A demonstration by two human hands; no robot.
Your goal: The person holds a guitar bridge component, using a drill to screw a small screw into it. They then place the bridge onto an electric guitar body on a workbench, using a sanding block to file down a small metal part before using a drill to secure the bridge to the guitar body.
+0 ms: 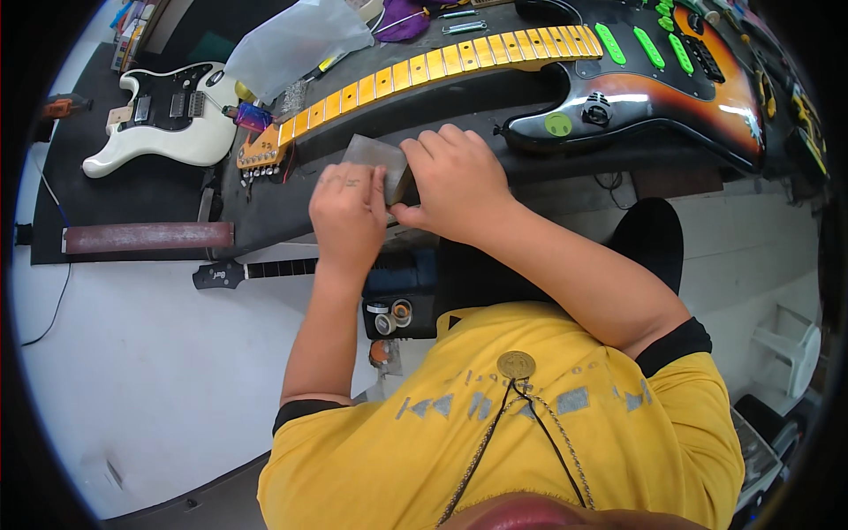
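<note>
Both hands are closed on a grey, squarish flat piece [374, 154] in front of the bench edge; its exact kind cannot be made out. My left hand [345, 210] grips its near left side, thumb along it. On its right side, my right hand [455, 181] has its fingers curled and its thumb beneath. Just beyond the hands lies a sunburst electric guitar [654, 102] with bright green pickup covers and a green round sticker. Its yellow maple neck [424, 69] slants down leftward to the headstock [261, 152], close to my left hand.
A white electric guitar body [163, 141] lies at the left of the dark bench [79, 199]. Nearer are a long reddish-brown bar [148, 237] and a dark guitar neck [265, 269]. A clear plastic bag [296, 44] sits behind the fretboard. Several small tubs stand below my left forearm.
</note>
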